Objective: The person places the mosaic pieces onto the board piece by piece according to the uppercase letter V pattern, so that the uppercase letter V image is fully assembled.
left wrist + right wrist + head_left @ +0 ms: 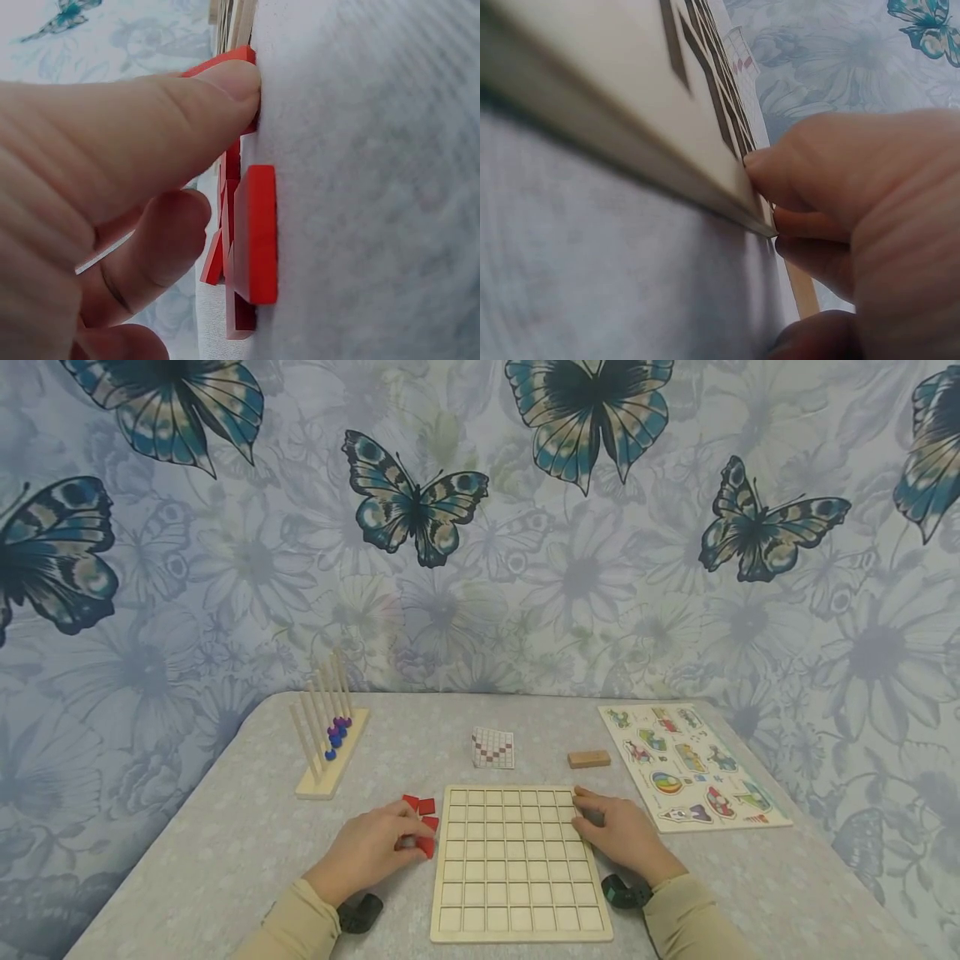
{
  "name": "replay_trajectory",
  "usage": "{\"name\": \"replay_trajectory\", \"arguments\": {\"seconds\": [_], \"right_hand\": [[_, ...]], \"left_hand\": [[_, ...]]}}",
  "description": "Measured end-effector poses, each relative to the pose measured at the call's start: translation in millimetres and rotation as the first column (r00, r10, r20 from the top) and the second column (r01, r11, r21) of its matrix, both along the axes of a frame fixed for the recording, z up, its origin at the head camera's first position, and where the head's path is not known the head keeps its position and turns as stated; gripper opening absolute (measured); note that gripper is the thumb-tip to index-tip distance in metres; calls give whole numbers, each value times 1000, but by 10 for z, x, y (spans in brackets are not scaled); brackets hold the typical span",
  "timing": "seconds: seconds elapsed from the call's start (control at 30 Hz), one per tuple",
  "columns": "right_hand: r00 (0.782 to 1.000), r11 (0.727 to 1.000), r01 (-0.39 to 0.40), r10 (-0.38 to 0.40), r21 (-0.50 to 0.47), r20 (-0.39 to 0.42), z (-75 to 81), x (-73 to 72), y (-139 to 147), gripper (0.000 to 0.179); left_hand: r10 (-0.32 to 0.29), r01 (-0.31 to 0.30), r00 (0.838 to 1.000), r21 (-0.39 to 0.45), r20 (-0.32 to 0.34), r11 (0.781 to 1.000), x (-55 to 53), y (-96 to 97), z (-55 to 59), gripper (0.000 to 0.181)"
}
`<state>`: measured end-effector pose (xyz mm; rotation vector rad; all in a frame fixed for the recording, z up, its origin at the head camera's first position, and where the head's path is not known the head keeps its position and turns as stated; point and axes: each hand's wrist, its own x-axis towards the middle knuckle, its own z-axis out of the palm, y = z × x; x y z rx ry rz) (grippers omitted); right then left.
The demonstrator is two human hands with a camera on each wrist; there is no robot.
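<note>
My left hand (375, 846) pinches a red square tile (426, 847) between thumb and index finger, close to the left edge of a wooden grid board (438, 906). In the left wrist view the thumb (217, 86) covers much of that tile, and the index finger is hidden behind it. Other red tiles (259, 232) lie loosely grouped on the table beside the fingers. My right hand (622, 831) rests at the board's far right corner, its thumb (769, 165) on the rim and other fingers by the edge. The board's square cells hold no tiles.
Behind the board lie a small pattern card (493, 749) with a dark red zigzag and a wooden block (588, 759). A picture puzzle board (622, 727) lies at the right. A wooden peg stand (318, 787) with blue and purple beads stands at the left.
</note>
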<state>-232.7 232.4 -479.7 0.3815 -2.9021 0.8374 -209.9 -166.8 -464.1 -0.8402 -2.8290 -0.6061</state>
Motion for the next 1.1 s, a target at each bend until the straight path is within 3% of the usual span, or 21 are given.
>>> {"name": "replay_trajectory", "arguments": {"seconds": [0.27,0.57,0.9,1.1], "right_hand": [[1000,1000,-5,5,-1,-5,-16,-3,3,42],[1000,1000,3,-3,2,8,6,-1,-1,40],[1000,1000,3,-3,-9,11,4,11,-12,39],[1000,1000,4,-4,0,-3,0,2,0,39]], "left_hand": [[15,-14,999,20,-38,1000,2,20,-4,16],[75,-80,995,71,72,994,2,63,35,11],[53,-65,994,123,97,990,-8,79,100,11],[12,-19,998,102,68,995,-12,240,216,11]]}}
